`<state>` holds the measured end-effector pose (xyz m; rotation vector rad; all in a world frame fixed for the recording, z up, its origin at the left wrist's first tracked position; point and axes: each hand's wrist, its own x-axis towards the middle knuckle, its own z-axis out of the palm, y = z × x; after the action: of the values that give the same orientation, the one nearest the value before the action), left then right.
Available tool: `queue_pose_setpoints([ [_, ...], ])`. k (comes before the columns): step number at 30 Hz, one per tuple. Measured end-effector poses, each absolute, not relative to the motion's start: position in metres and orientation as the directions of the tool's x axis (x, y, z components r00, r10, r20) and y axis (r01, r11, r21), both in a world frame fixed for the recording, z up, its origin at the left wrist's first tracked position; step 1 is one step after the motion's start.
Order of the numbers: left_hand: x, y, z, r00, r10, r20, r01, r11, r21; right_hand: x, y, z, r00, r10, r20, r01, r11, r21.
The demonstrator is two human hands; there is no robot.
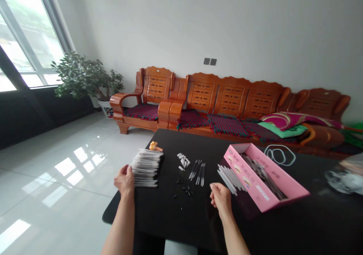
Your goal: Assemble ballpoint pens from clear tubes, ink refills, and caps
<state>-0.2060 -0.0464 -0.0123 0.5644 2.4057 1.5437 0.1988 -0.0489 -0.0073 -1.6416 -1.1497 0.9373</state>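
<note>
My left hand (124, 180) is at the left ends of a row of pens (146, 168) with pale, see-through barrels and dark right ends. Its fingers are curled together; whether they grip a pen is hidden. My right hand (221, 197) is closed above the table, its fingers folded in, and I cannot make out anything inside. Just beyond it lies a bundle of white tubes (228, 177) against the pink box. Between the hands are thin pen refills (200, 173), small white pieces (184, 160) and several small black pieces (187, 190).
The pink box (292, 189) holds dark grey sticks. Behind it lies a loop of white cord (287, 156), and a clear plastic bag (343, 177) is at the right. A small yellow figure (153, 145) stands beyond the pens. A wooden sofa (232, 96) lines the wall behind the black table (176, 224).
</note>
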Motion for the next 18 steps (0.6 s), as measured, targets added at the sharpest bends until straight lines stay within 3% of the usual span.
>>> queue_pose_setpoints([
  [4,-0.202,-0.046,-0.009,-0.905,0.421,0.059,0.237,0.385,0.892,0.237,-0.036,-0.012,0.365,0.897,0.250,0.749,-0.123,-0.651],
  [7,-0.201,-0.046,-0.008,-0.908,0.413,0.073,0.248,0.388,0.888,0.254,-0.031,-0.020,0.371,0.872,0.318,0.856,-0.189,-0.481],
  [13,-0.190,-0.050,0.005,-0.904,0.388,0.178,0.320,0.341,0.884,0.261,-0.024,-0.027,0.383,0.864,0.327,0.863,-0.208,-0.461],
  [18,-0.161,-0.050,0.024,-0.856,0.397,0.331,0.427,0.183,0.886,0.254,-0.020,-0.007,0.297,0.948,0.110,0.864,-0.218,-0.454],
])
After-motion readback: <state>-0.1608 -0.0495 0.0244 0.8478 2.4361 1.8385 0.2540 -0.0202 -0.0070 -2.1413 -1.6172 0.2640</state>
